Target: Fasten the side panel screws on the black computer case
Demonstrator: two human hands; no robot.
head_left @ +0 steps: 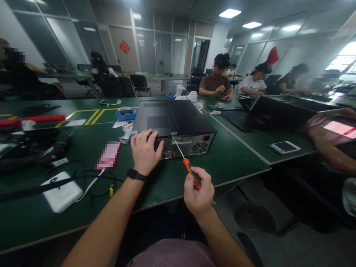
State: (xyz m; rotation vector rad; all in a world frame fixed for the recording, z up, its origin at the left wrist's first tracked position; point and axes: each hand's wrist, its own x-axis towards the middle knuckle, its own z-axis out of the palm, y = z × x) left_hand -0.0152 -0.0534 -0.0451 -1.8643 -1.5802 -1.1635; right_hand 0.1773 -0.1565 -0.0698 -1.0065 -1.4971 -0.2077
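A black computer case (182,115) lies on its side on the green table, its rear panel with a fan grille facing me. My left hand (146,150) rests with fingers spread over the near left edge of the case, a black watch on the wrist. In my right hand (198,191) is a screwdriver (187,163) with an orange and dark handle, gripped in closed fingers. Its shaft points up and away, and the tip meets the rear panel near the top edge, at a small perforated metal tab. Whether a screw sits under the tip is too small to tell.
Left on the green table (155,193) are a blue tray (125,114), crumpled white paper (127,130), a phone (109,155) on a white cable, a white box-shaped device (61,192) and black cords. A white phone (285,147) lies right, near another person's arm (330,148). Several people sit beyond.
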